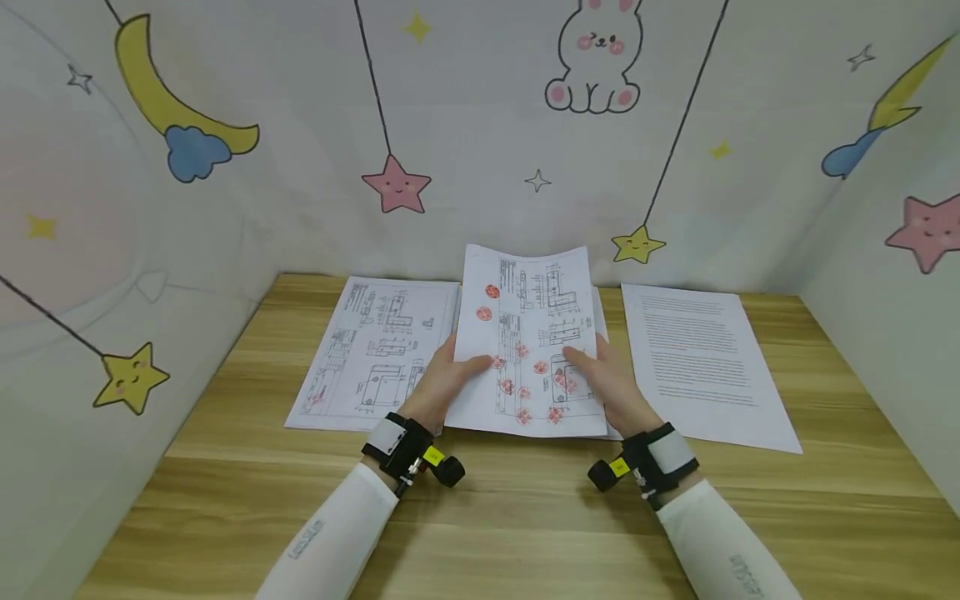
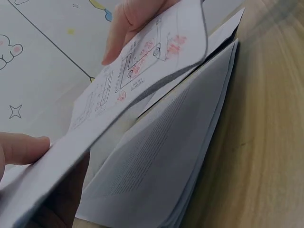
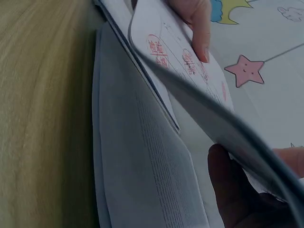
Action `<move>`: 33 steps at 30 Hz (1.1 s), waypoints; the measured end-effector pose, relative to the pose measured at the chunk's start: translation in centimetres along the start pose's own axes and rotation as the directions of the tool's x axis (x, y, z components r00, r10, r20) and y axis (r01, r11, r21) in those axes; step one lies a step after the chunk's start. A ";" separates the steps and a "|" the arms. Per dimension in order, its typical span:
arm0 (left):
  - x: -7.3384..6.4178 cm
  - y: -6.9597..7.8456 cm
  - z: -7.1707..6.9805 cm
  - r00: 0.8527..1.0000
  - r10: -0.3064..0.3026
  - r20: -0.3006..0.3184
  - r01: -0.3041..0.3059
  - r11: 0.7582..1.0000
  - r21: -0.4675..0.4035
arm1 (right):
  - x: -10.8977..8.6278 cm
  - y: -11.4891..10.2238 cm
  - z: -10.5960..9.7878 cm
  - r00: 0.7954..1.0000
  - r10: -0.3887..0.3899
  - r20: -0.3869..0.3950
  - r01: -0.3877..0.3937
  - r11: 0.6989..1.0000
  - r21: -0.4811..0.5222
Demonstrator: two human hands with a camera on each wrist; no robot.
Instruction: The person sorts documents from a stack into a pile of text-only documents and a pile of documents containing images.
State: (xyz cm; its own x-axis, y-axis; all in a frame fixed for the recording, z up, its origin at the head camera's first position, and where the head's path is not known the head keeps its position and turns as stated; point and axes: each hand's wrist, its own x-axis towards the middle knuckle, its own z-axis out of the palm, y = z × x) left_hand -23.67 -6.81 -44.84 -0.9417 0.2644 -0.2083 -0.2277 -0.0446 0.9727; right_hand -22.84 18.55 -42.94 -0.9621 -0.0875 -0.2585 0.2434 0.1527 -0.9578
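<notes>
Both hands hold up a stack of paper [image 1: 528, 283], whose top sheet bears technical drawings and several round red stamps. My left hand [image 1: 437, 385] grips its left edge, thumb on top and fingers underneath. On the opposite edge, my right hand [image 1: 619, 390] grips it the same way. The left wrist view shows the bundle side-on, tilted and slightly bowed, with the left thumb [image 2: 26, 149] pressed on its face. From the right wrist, the underside of the stack [image 3: 204, 109] appears above other paper, with the right hand's fingers [image 3: 228, 185] beneath it.
Left of the held stack, drawing sheets [image 1: 341, 350] lie on the wooden table [image 1: 495, 525]. A pile of printed text pages [image 1: 693, 358] lies to the right. More paper [image 1: 601, 312] shows behind the held stack. A cartoon-printed wall [image 1: 480, 108] borders the table's back.
</notes>
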 end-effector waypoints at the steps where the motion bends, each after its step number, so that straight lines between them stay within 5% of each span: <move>1: 0.0 0.0 -0.2 1.000 0.006 -0.005 -0.006 1.000 -0.002 | 0.0 0.0 0.4 1.000 -0.006 -0.010 0.006 1.000 -0.012; 13: -0.6 0.8 -3.6 0.994 0.037 -0.103 -0.023 0.991 0.129 | 0.7 -1.5 3.7 0.996 -0.091 0.025 0.090 0.996 0.012; 33: -2.6 2.6 -11.1 0.968 0.069 -0.242 0.010 0.950 0.311 | 1.3 -2.3 9.1 0.994 -0.048 0.100 0.053 0.997 -0.053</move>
State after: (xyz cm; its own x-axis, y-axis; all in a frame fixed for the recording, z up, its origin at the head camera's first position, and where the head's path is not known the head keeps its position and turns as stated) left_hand -24.53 -18.34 -42.91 -0.9871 0.0199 -0.1592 -0.1486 0.2603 0.9540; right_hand -23.51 9.11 -42.24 -0.9554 -0.1925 -0.2238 0.1851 0.1998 -0.9622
